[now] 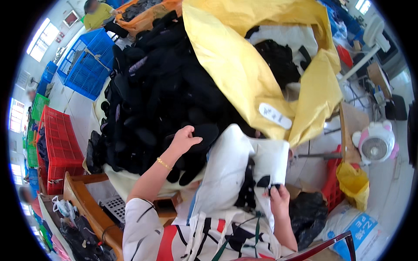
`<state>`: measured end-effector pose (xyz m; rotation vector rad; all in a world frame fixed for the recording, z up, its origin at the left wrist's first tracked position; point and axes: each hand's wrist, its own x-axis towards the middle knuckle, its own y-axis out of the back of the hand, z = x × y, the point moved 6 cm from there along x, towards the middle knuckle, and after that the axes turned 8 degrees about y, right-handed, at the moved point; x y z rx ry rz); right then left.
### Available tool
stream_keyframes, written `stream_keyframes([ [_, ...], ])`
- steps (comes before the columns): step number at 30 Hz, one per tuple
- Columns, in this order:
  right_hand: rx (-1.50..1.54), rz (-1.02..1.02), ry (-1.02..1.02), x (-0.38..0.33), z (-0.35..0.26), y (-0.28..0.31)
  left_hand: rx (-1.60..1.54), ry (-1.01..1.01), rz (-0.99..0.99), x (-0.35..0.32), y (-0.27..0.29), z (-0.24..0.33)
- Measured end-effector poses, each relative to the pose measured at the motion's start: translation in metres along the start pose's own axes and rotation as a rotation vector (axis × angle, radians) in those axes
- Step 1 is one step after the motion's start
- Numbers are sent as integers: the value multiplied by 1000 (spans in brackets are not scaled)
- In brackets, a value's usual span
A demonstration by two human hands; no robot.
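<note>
My left hand [186, 140] is closed, thumb over fingers, on a black slipper [206, 134] with a rounded end, at the near edge of a big pile of black slippers [161, 91]. Lower right, my right hand [279, 201] pinches a small black piece [274, 187] whose kind I cannot make out. It is over a white cloth [269, 157] spread across my lap. More black pieces [247, 187] lie between the folds of that cloth.
A yellow sack [209, 48] stands open beyond the pile, a white sole-shaped piece [275, 115] on its side. Blue [87, 65] and red crates [61, 143] stand left, beyond a wooden chair [87, 209]. Right are a fan [375, 145] and a black bag [308, 213]. Another person [98, 15] sits far left.
</note>
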<state>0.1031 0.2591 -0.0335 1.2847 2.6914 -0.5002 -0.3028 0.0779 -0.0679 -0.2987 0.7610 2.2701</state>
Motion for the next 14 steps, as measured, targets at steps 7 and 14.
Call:
stream_keyframes([
  [7,137,-10,74,-30,-16,-8,-656,261,-228,-202,-93,14],
  [14,158,-75,53,-51,-1,-14,-1198,398,-480,-252,-171,11],
])
